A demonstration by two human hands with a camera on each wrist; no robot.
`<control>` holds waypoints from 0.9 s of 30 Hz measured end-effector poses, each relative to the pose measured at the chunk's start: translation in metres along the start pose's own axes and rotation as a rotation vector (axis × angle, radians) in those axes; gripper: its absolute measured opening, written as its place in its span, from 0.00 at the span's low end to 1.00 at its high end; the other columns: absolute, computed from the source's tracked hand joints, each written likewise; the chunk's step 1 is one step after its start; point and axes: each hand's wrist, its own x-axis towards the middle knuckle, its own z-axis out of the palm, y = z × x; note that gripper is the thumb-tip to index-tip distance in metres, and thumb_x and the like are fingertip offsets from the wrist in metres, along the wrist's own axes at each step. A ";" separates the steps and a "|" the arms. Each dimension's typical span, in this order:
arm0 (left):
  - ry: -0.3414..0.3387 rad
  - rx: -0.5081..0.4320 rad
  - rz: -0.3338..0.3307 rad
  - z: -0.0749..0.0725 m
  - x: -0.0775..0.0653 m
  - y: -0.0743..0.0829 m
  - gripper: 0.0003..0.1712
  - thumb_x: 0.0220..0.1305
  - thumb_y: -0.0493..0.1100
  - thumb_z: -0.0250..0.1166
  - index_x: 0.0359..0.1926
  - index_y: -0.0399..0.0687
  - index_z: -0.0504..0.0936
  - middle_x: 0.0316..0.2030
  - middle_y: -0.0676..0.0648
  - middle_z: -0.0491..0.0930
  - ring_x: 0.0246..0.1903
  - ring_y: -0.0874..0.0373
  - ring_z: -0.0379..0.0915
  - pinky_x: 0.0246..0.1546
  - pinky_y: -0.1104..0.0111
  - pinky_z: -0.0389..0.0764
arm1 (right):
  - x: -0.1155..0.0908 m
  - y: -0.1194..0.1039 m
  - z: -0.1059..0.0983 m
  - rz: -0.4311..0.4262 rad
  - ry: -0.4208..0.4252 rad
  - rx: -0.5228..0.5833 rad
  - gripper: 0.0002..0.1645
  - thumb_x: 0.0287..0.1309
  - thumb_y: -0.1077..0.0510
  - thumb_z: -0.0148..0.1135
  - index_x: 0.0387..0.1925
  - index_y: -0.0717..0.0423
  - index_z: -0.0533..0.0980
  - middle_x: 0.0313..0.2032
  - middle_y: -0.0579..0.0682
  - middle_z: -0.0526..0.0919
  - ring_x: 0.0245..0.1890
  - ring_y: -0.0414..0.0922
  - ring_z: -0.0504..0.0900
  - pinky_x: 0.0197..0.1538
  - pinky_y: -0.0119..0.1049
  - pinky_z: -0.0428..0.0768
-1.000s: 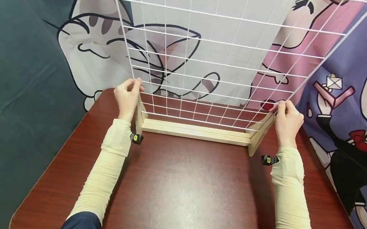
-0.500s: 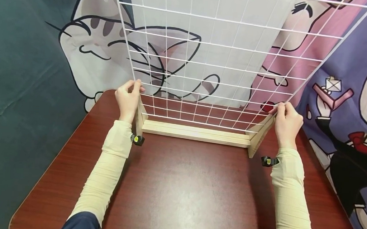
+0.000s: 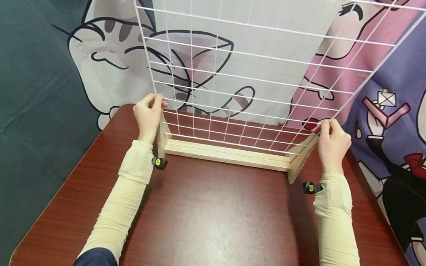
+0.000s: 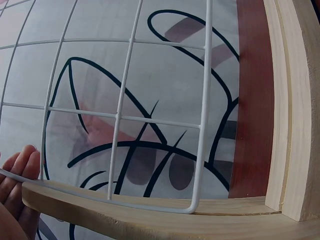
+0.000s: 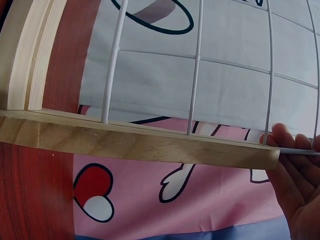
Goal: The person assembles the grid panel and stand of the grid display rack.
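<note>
A white wire grid panel (image 3: 394, 46) stands upright between the two side boards of a pale wooden stand. My left hand (image 3: 148, 117) pinches the panel's left edge wire just above the left side board (image 3: 162, 139). On the other side, my right hand (image 3: 333, 144) grips the right edge wire by the top end of the right side board (image 3: 302, 159). A grooved wooden crossbar (image 3: 226, 154) joins the boards at the bottom. In the left wrist view, the panel's lower corner (image 4: 192, 206) lies along the left board, apart from the crossbar. The panel's top is out of view.
The stand sits on a reddish-brown table (image 3: 206, 216). Behind it hangs a cloth backdrop (image 3: 103, 53) with cartoon figures, and more printed cloth (image 3: 393, 134) runs along the right side. A small camera is strapped to each wrist.
The grid panel has come down slightly toward the crossbar, its wires sitting a little lower in the head view. Both hands keep their hold with hardly any movement.
</note>
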 end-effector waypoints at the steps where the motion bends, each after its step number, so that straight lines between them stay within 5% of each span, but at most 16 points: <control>1: 0.000 -0.004 0.006 0.000 0.000 0.000 0.15 0.62 0.43 0.58 0.27 0.40 0.87 0.19 0.53 0.85 0.17 0.66 0.76 0.22 0.80 0.65 | 0.000 0.000 0.000 -0.004 0.000 -0.001 0.22 0.68 0.52 0.44 0.29 0.57 0.82 0.29 0.59 0.87 0.20 0.13 0.59 0.36 0.32 0.66; 8: 0.001 -0.028 0.025 0.001 -0.001 -0.002 0.14 0.60 0.41 0.57 0.27 0.39 0.86 0.18 0.54 0.84 0.15 0.78 0.71 0.19 0.79 0.64 | -0.002 0.000 0.000 -0.041 0.001 0.001 0.22 0.68 0.54 0.45 0.29 0.60 0.81 0.29 0.59 0.87 0.20 0.12 0.57 0.36 0.36 0.66; 27: 0.006 -0.016 0.011 0.002 -0.002 0.000 0.12 0.59 0.39 0.57 0.30 0.36 0.85 0.22 0.43 0.86 0.16 0.80 0.72 0.19 0.81 0.61 | -0.001 0.003 0.002 -0.033 0.006 0.012 0.19 0.65 0.56 0.48 0.29 0.61 0.82 0.26 0.56 0.87 0.19 0.11 0.58 0.35 0.31 0.63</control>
